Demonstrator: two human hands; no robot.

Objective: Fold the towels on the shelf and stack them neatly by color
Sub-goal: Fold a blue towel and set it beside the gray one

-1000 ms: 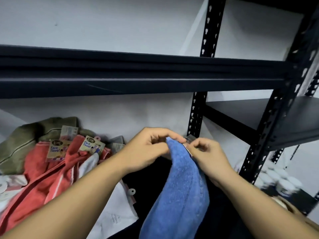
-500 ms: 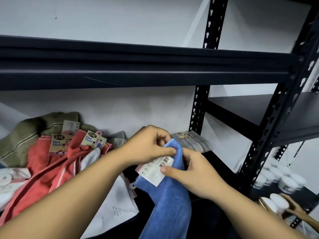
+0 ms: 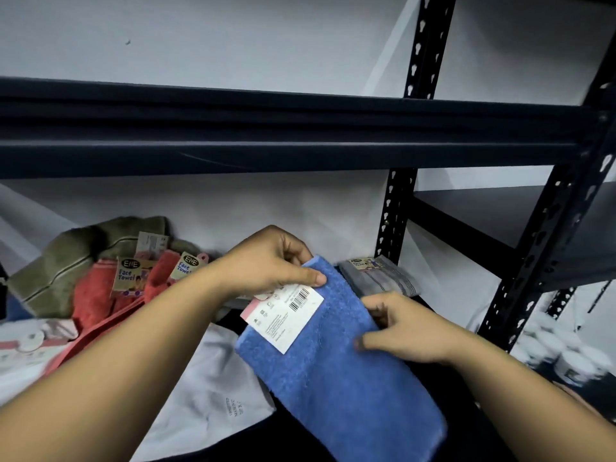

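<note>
A blue towel (image 3: 346,378) with a white barcode label (image 3: 286,315) hangs folded lengthwise over the shelf front. My left hand (image 3: 270,261) pinches its top corner, thumb pressed on the cloth just above the label. My right hand (image 3: 403,328) grips the towel's right edge, thumb on top and fingers behind. A folded grey towel (image 3: 380,278) lies at the back by the upright. To the left is a loose heap: a red towel (image 3: 96,295) with paper tags, an olive towel (image 3: 66,258) behind it, and a white towel (image 3: 213,388) in front.
The dark shelf board above (image 3: 266,135) overhangs the work area. A perforated black upright (image 3: 396,215) stands right of the grey towel, with a lower side shelf (image 3: 500,208) beyond it. White round containers (image 3: 566,361) sit blurred at the lower right.
The towel's top, held bunched between both hands, has been spread flat and wider, with the label now facing up. My right hand has slid down and right along the towel's edge.
</note>
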